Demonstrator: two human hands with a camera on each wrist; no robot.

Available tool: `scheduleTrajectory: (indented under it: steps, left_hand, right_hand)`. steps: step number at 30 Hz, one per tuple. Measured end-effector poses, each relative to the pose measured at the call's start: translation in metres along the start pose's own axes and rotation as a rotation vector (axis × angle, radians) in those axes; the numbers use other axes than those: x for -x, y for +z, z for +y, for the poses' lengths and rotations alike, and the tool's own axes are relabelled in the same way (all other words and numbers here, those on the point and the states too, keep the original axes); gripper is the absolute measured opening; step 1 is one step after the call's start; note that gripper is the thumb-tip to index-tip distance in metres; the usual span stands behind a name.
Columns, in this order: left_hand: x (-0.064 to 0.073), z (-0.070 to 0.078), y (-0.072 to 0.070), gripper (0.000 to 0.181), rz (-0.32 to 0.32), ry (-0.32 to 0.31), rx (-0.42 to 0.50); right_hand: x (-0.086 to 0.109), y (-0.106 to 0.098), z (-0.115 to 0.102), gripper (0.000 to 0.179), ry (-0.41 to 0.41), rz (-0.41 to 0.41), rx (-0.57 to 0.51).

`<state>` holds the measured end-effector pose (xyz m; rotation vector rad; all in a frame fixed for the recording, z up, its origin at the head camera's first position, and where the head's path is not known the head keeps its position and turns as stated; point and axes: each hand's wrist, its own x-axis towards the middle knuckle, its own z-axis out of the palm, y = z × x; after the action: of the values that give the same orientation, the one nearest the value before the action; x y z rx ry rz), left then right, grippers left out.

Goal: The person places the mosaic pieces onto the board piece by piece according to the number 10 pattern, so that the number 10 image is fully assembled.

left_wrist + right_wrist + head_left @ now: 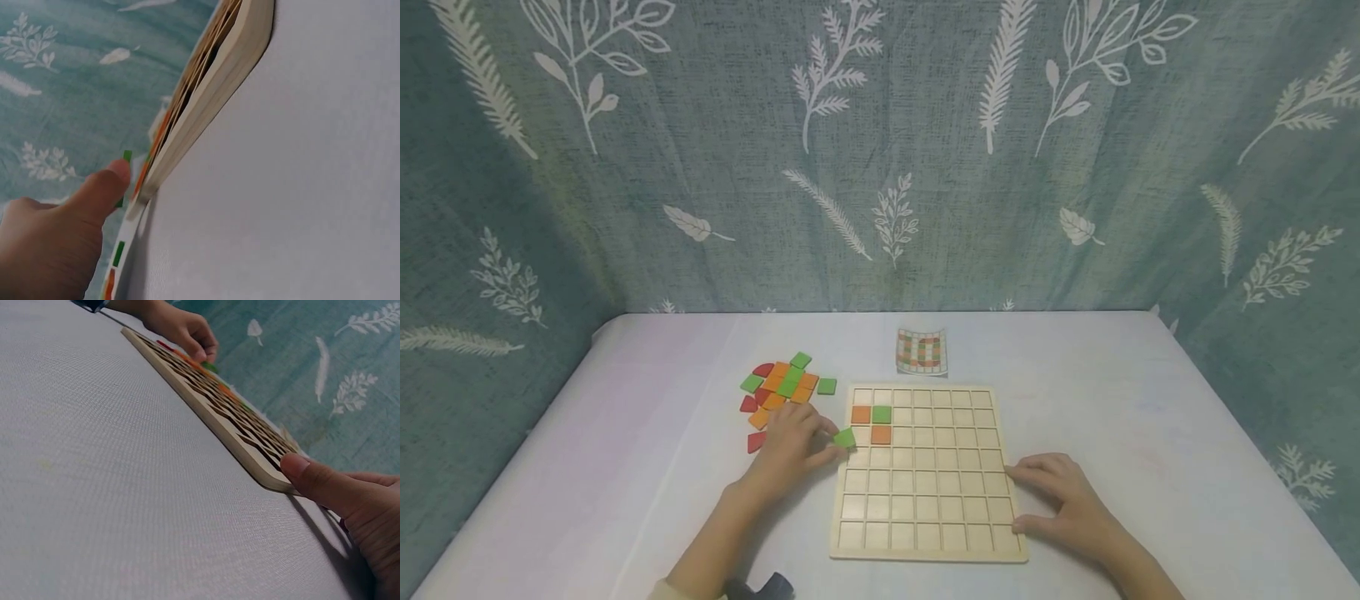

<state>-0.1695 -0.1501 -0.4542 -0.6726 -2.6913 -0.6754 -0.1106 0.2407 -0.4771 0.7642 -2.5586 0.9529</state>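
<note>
My left hand pinches a green square tile between thumb and fingers at the left rim of a wooden grid board. In the left wrist view the thumb lies against the tile, close by the board's edge. On the board, a green tile has an orange tile to its left and another orange tile below it. My right hand touches the board's right edge with extended fingers and thumb; in the right wrist view the thumb rests on the board's corner.
Left of the board lies a loose pile of orange, green and red tiles, some with curved sides. Behind the board is a small pattern card with a coloured grid. A leaf-patterned curtain stands behind the white table.
</note>
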Motion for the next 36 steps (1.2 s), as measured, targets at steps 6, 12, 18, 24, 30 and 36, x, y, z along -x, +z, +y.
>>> scheduleTrajectory:
  steps: [6, 12, 18, 24, 30, 36]
  left_hand:
    - [-0.004, 0.007, 0.005, 0.031, -0.083, -0.02, 0.018]
    - [-0.006, 0.014, 0.009, 0.029, -0.132, -0.022, 0.011]
    - [-0.008, 0.016, 0.012, 0.026, -0.13, -0.008, 0.002]
    - [-0.006, 0.018, 0.012, 0.025, -0.129, -0.033, 0.1]
    - [-0.008, 0.023, 0.017, 0.026, -0.154, -0.103, 0.229]
    - [-0.013, 0.032, 0.022, 0.024, -0.224, -0.192, 0.322]
  right_hand:
    - [0.0, 0.0, 0.001, 0.059, -0.012, 0.008, -0.007]
    - [0.0, 0.0, 0.0, 0.059, 0.002, 0.005, -0.018]
    - [0.0, 0.001, -0.001, 0.059, 0.023, -0.003, -0.022]
    - [0.0, 0.001, 0.001, 0.059, 0.008, 0.001, -0.018]
    - [-0.001, 0.0, -0.001, 0.058, 0.012, -0.003, -0.016]
    - [-0.001, -0.001, -0.003, 0.059, 0.041, -0.015, -0.003]
